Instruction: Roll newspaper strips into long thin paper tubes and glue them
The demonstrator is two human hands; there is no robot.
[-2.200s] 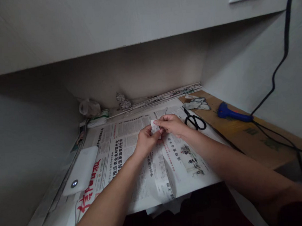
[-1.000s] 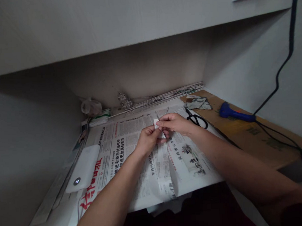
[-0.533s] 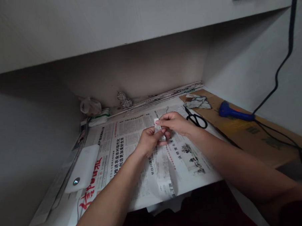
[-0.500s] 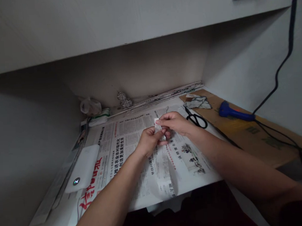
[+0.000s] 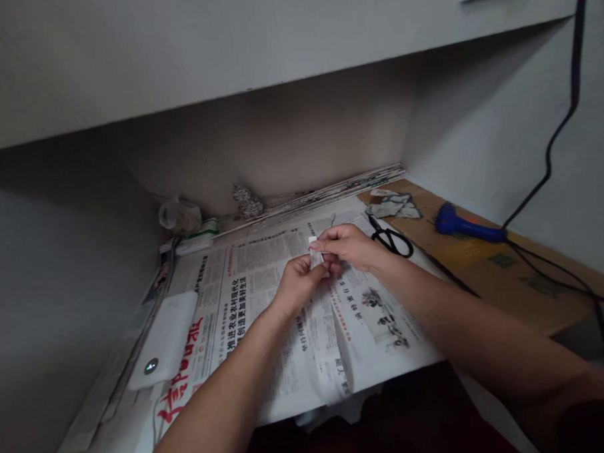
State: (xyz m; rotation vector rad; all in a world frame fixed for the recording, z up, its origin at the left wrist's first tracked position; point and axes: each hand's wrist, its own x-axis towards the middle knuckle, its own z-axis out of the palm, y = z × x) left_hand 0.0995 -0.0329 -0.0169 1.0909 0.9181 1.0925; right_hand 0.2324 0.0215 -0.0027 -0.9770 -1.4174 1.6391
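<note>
Grip of left hand and right hand, head view: both clamped on one small paper strip, held over printed newspaper. Black scissors, just beside right hand. Blue corded tool, on cardboard, far right.

The one head-worn view faces forward and down over the newspaper at close range, the left hand and right hand meeting near mid-frame. A pale panel spans the top of the frame.
</note>
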